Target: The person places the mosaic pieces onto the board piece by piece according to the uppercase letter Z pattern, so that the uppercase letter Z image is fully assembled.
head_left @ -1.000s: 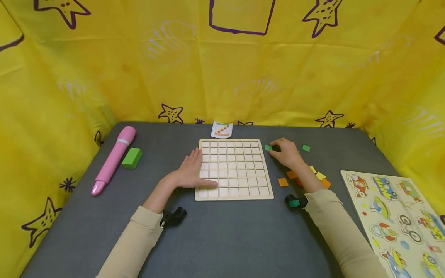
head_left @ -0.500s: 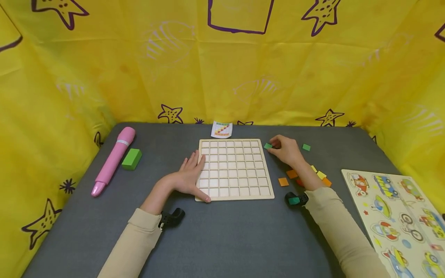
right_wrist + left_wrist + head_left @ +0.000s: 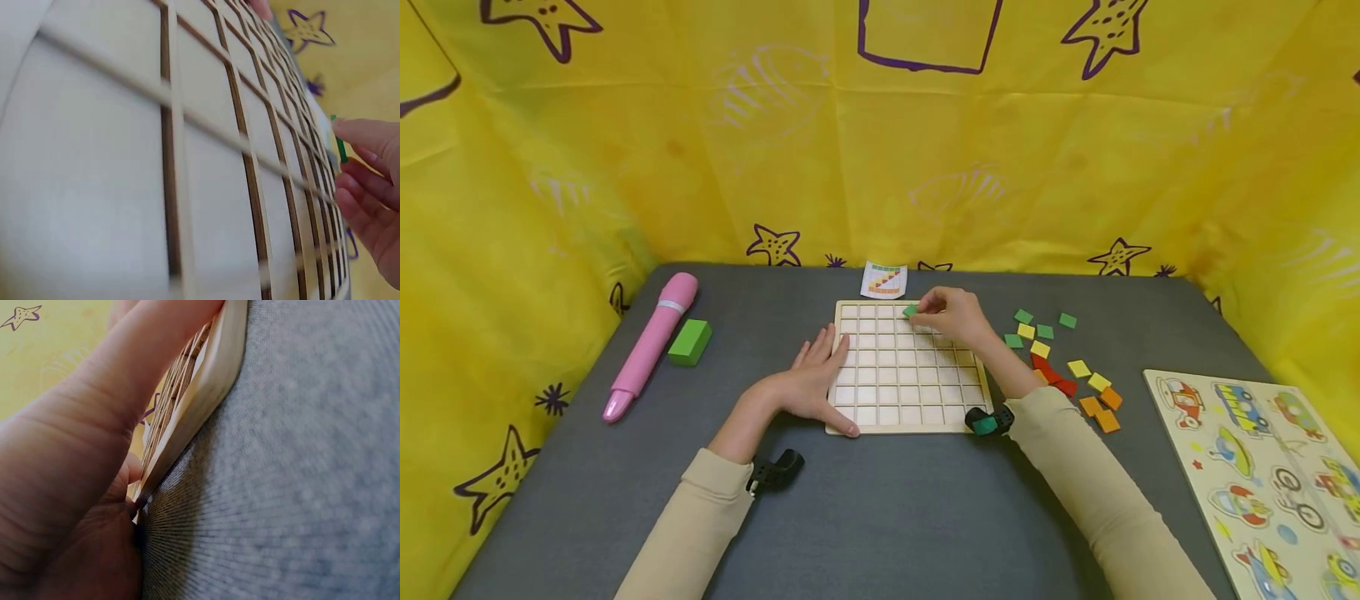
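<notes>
A wooden grid board (image 3: 888, 377) of small square cells lies in the middle of the dark table. My left hand (image 3: 801, 392) rests on its left side, fingers spread along the edge and thumb at the front left corner. In the left wrist view the thumb (image 3: 81, 425) lies over the board's pale rim (image 3: 212, 381). My right hand (image 3: 953, 318) pinches a green square tile (image 3: 911, 310) over the board's back row. The right wrist view shows that tile (image 3: 340, 140) edge-on between thumb and fingertips. A small printed pattern card (image 3: 883, 281) lies behind the board.
Loose green, yellow, red and orange tiles (image 3: 1078, 368) lie right of the board. A picture puzzle board (image 3: 1255, 467) sits at the far right. On the left are a pink microphone-shaped object (image 3: 651, 346) and a green block (image 3: 689, 342). Yellow cloth (image 3: 880, 167) surrounds the table.
My right hand has carried the green tile leftward from beside the board to over its back row, uncovering more loose tiles. My left thumb has shifted from the cells to the front corner.
</notes>
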